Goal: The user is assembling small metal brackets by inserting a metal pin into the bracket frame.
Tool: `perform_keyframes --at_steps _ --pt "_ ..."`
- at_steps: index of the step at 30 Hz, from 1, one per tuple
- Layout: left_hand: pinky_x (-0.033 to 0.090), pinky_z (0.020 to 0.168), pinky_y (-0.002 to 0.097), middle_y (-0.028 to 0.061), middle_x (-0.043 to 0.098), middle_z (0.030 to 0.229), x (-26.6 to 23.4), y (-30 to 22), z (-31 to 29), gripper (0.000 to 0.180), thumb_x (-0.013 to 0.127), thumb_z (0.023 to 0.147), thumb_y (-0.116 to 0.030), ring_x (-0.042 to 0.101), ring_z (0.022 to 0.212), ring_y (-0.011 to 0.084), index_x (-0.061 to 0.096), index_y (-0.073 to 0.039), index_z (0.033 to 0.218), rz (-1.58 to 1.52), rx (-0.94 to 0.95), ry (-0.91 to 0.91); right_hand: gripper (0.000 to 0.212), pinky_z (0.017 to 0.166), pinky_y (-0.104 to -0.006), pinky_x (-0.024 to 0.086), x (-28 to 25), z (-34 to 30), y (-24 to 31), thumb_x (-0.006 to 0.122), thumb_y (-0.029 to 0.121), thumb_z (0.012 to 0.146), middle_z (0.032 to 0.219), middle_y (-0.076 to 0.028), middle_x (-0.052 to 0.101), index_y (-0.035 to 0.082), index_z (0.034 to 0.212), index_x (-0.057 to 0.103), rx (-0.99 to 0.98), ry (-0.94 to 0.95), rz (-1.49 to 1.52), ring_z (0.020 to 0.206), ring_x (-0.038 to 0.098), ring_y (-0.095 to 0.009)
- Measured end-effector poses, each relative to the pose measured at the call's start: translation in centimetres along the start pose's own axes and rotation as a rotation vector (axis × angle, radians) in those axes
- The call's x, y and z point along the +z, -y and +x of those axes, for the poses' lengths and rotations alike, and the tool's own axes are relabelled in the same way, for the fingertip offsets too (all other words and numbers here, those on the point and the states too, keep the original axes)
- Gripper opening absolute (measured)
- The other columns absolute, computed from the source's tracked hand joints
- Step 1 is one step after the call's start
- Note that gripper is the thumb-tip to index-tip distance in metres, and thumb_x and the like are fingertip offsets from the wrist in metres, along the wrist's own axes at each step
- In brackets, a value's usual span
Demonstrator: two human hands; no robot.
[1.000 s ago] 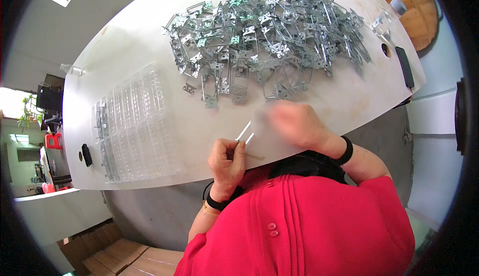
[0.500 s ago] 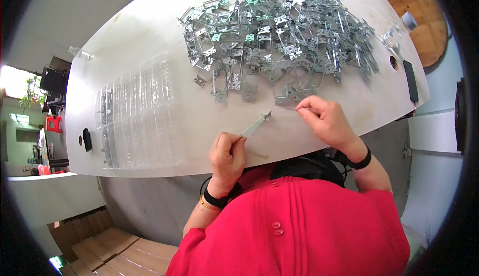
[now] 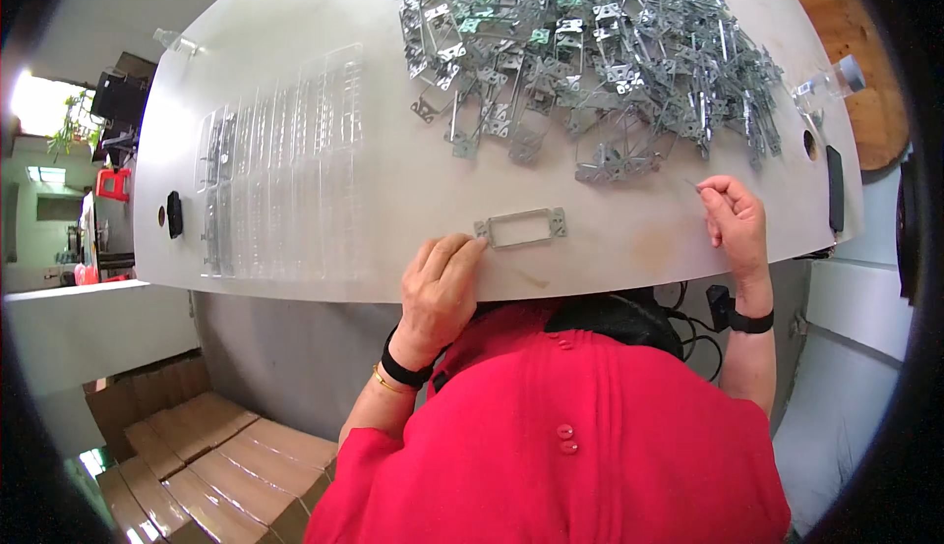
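Note:
My left hand (image 3: 441,283) is closed, with its fingertips on the left end of a thin rectangular metal bracket (image 3: 521,228). The bracket is an open frame with a small flat tab at each end, and it is turned with its open face up. Farther right, over the table's near side, my right hand (image 3: 737,219) pinches something thin and pointed, like a pin (image 3: 696,187); its exact kind is too small to tell. A large tangled heap of similar metal brackets (image 3: 590,52) lies beyond both hands, its near edge closest to my right hand.
To the left lies a clear plastic tray (image 3: 295,180) with long slots, some metal parts in its left end. Plastic bottles stand at the far right (image 3: 831,82) and far left (image 3: 177,40). Black objects lie near both side edges of the white table (image 3: 413,190). Cardboard boxes (image 3: 226,455) are below left.
The bracket has turned from edge-on to face-up at my left fingertips. My right hand has moved away to the right, still pinching the thin piece. The view has shifted slightly.

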State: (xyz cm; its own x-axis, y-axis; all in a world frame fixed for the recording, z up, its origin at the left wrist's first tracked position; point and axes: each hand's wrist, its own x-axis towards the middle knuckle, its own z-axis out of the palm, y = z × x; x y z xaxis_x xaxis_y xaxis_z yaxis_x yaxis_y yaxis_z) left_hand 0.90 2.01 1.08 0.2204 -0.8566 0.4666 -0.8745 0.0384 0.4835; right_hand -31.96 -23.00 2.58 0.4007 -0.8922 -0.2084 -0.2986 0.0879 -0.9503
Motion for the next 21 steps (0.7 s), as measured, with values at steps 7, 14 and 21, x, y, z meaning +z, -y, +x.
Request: perform_keyframes --at_steps 7,14,21 --pt "0.057 0.076 0.0396 0.017 0.071 0.103 0.3 0.4 -1.0 0.025 0.069 0.085 0.014 0.069 0.086 0.0332 0.067 0.001 0.106 0.0 -0.101 -0.1 0.018 0.048 -0.0192 0.035 -1.1 0.6 -2.1 0.067 0.02 0.106 0.069 0.005 0.056 0.003 0.111 0.069 -0.047 0.005 0.187 0.051 0.043 -0.001" --pt "0.055 0.065 0.0327 0.0154 0.07 0.102 1.4 0.0 -0.4 0.017 0.072 0.092 0.009 0.067 0.077 0.0228 0.068 0.002 0.106 -0.087 -0.175 -0.158 0.018 0.05 -0.0191 0.036 -0.8 0.3 -1.6 0.068 0.021 0.106 0.069 0.005 0.056 0.004 0.111 0.069 -0.034 -0.012 0.17 0.051 0.044 -0.001" --pt "0.055 0.067 0.035 0.0159 0.07 0.102 1.9 -1.1 0.9 0.02 0.078 0.091 -0.001 0.067 0.08 0.0256 0.069 0.0 0.109 -0.086 -0.223 -0.107 0.018 0.05 -0.0192 0.037 -0.9 0.3 -2.0 0.068 0.021 0.106 0.071 0.005 0.057 0.004 0.111 0.069 -0.06 -0.034 0.158 0.053 0.045 -0.001"
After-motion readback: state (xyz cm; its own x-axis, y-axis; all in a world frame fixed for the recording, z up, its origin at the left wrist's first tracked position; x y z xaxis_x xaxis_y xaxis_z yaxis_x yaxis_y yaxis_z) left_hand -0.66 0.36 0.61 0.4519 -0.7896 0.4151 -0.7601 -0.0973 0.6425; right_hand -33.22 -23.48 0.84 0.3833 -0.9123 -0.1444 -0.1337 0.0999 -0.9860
